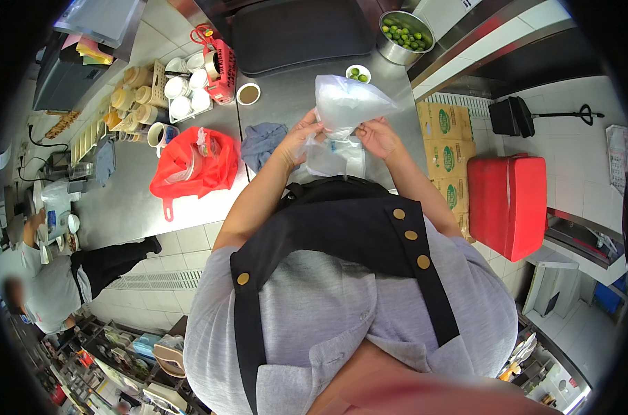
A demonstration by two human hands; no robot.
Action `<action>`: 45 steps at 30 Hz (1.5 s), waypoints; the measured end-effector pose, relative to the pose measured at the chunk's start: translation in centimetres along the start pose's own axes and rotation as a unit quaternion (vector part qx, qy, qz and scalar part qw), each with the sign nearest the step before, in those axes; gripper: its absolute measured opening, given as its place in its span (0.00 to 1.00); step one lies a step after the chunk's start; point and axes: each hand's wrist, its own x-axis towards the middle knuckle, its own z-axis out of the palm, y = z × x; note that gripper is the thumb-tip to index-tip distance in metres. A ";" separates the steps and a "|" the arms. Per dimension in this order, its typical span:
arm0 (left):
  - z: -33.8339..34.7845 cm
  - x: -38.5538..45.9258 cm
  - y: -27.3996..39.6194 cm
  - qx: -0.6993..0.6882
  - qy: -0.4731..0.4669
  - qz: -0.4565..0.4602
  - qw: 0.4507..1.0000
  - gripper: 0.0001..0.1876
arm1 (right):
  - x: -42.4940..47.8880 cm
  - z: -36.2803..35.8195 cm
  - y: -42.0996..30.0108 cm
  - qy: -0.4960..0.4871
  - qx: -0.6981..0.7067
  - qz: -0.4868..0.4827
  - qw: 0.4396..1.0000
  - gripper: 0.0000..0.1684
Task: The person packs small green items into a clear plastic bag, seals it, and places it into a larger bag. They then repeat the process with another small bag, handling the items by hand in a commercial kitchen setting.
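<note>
Over the steel counter (272, 114), my left hand (301, 136) and my right hand (379, 137) each pinch a side of a clear plastic bag (347, 104), whose top flares out pale above my fingers. Below it, near my apron, lie more clear plastic bags (327, 158). A small white cup of green citrus fruits (357, 74) stands just behind the bag. Left of my left hand lies a crumpled blue-grey cloth (264, 143), and farther left an open red plastic bag (194, 163) with clear containers inside. A white cup of brown liquid (248, 94) sits behind the cloth.
At the back are a black padded case (301, 33) and a steel pot of green citrus (406, 37). White lidded cups (180, 93) and squeeze bottles (132, 98) stand left. Cardboard boxes (446, 155) and a red cooler (506, 205) are right. Another person (52, 290) works far left.
</note>
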 end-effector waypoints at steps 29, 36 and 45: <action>12.2 -9.7 7.7 0.494 0.067 0.199 0.844 0.31 | -5.4 16.7 -4.8 -0.033 -0.474 0.065 0.878 0.08; 15.8 -10.4 10.4 0.750 -0.034 0.336 0.568 0.20 | -4.5 16.8 -4.6 -0.068 -0.480 0.110 0.868 0.13; 16.2 -10.9 11.1 0.690 -0.202 0.326 0.613 0.09 | -4.3 14.3 -5.7 0.077 -0.300 0.170 0.935 0.10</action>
